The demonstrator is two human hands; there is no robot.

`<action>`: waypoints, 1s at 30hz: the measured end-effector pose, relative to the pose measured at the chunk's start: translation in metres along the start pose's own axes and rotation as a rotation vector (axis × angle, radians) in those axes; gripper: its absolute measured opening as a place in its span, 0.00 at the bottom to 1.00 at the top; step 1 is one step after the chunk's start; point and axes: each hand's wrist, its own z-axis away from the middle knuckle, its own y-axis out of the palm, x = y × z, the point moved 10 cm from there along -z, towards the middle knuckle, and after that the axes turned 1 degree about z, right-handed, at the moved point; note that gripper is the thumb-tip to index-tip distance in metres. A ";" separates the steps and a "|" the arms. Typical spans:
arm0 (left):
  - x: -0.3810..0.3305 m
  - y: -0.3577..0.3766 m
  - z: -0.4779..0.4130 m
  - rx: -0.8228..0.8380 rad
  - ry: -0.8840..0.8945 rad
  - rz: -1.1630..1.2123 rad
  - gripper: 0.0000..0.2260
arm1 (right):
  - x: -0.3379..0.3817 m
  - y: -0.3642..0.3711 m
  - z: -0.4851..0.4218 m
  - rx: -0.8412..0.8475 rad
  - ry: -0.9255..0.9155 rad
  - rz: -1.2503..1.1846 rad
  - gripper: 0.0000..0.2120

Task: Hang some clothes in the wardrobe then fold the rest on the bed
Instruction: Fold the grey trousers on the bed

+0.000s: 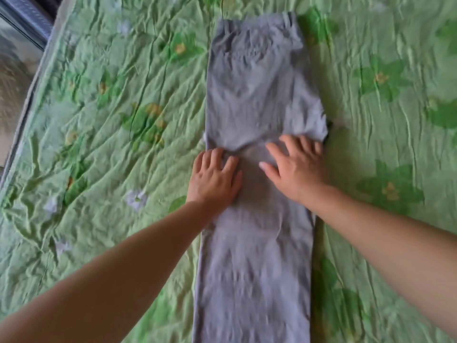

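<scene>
While looking down over the bed (103,149), saw a crumpled green sheet (371,50), printed with darker leaves and yellow-centred flowers, covering nearly the whole view. Noted a dark frame (27,18) with glass beside it at 10 o'clock, along the bed's edge; could not tell more of the room.

Showed the left forearm (118,273) entering from 7 o'clock and the right forearm (395,243) from 4 o'clock. Rested the left hand (214,178) palm down, fingers straight and slightly apart, on the 9 o'clock edge of the grey trousers (254,78), fingertips toward 12 o'clock. Rested the right hand (298,167) palm down too, fingers spread wide toward 11 o'clock, on the 3 o'clock half of the cloth. Gripped nothing with either; merely pressed flat, just beside each other yet apart, at a raised crease (247,144) across the fabric.

Found the trousers flat on the sheet near the middle of the view, folded lengthwise into one narrow strip, long axis from 12 to 6 o'clock: waistband at 12 o'clock, legs running off the view at 6 o'clock. Spotted a small dark scrap (329,126) at the 3 o'clock edge; could not tell what.
</scene>
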 end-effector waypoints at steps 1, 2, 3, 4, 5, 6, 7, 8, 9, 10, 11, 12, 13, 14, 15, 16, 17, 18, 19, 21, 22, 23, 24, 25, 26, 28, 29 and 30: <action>0.002 -0.008 -0.020 -0.038 -0.005 0.027 0.18 | -0.004 -0.009 -0.017 -0.058 0.003 -0.010 0.24; 0.003 -0.012 -0.043 -0.057 -0.004 0.056 0.19 | -0.010 -0.015 -0.037 -0.102 0.009 -0.014 0.24; 0.005 -0.011 -0.069 -0.049 -0.005 0.078 0.22 | -0.016 -0.015 -0.060 -0.109 0.018 -0.012 0.26; 0.007 -0.007 -0.093 -0.025 -0.005 0.080 0.26 | -0.021 -0.010 -0.081 -0.080 0.025 -0.007 0.29; 0.011 0.002 -0.116 0.003 -0.003 0.059 0.29 | -0.025 0.000 -0.100 -0.035 0.034 -0.004 0.33; 0.017 0.013 -0.132 0.045 -0.004 0.031 0.30 | -0.026 0.013 -0.112 0.019 0.045 -0.004 0.35; 0.024 0.026 -0.142 0.091 -0.017 0.007 0.32 | -0.027 0.029 -0.120 0.073 0.059 -0.008 0.37; 0.030 0.038 -0.146 0.124 -0.031 -0.008 0.32 | -0.030 0.041 -0.123 0.111 0.079 -0.007 0.37; 0.034 0.044 -0.146 0.132 -0.043 -0.014 0.33 | -0.032 0.049 -0.124 0.130 0.095 -0.006 0.37; 0.035 0.045 -0.146 0.126 -0.049 -0.016 0.33 | -0.033 0.051 -0.125 0.137 0.101 -0.008 0.37; 0.034 0.042 -0.147 0.112 -0.048 -0.018 0.32 | -0.033 0.047 -0.126 0.139 0.096 -0.010 0.36; 0.033 0.033 -0.151 0.089 -0.049 -0.024 0.30 | -0.033 0.038 -0.131 0.121 0.084 -0.001 0.33; 0.034 0.021 -0.162 0.056 -0.057 -0.027 0.27 | -0.034 0.024 -0.141 0.076 0.070 0.013 0.29; 0.038 0.010 -0.176 0.024 -0.077 -0.025 0.24 | -0.036 0.011 -0.153 0.016 0.061 0.026 0.25; 0.045 0.004 -0.191 0.009 -0.097 -0.018 0.23 | -0.040 0.001 -0.166 -0.040 0.063 0.035 0.23; 0.051 0.002 -0.205 0.012 -0.105 -0.009 0.25 | -0.046 -0.003 -0.177 -0.073 0.067 0.037 0.24; 0.055 0.006 -0.215 0.040 -0.099 0.003 0.28 | -0.051 0.000 -0.186 -0.060 0.066 0.027 0.27; 0.059 0.017 -0.221 0.085 -0.085 0.017 0.31 | -0.054 0.011 -0.192 -0.011 0.061 0.015 0.30; 0.063 0.030 -0.224 0.127 -0.073 0.034 0.32 | -0.057 0.027 -0.195 0.048 0.060 0.001 0.32; 0.067 0.044 -0.225 0.130 -0.063 0.051 0.33 | -0.063 0.047 -0.197 0.104 0.071 -0.030 0.34; 0.067 0.045 -0.224 0.114 -0.057 0.052 0.33 | -0.064 0.050 -0.197 0.106 0.074 -0.038 0.35; 0.067 0.044 -0.225 0.100 -0.054 0.053 0.33 | -0.064 0.049 -0.198 0.106 0.072 -0.041 0.35; 0.066 0.041 -0.226 0.092 -0.058 0.050 0.33 | -0.064 0.049 -0.198 0.113 0.068 -0.043 0.35; 0.065 0.038 -0.226 0.091 -0.067 0.036 0.32 | -0.064 0.047 -0.199 0.128 0.065 -0.036 0.36; 0.063 0.034 -0.223 0.098 -0.082 0.003 0.32 | -0.062 0.044 -0.198 0.146 0.064 -0.014 0.36; 0.053 0.028 -0.208 0.126 -0.118 -0.057 0.31 | -0.056 0.037 -0.190 0.178 0.084 0.072 0.35; 0.048 0.025 -0.194 0.145 -0.136 -0.046 0.30 | -0.053 0.034 -0.182 0.196 0.100 0.100 0.35; 0.043 0.024 -0.176 0.164 -0.153 -0.008 0.30 | -0.048 0.032 -0.171 0.214 0.109 0.095 0.35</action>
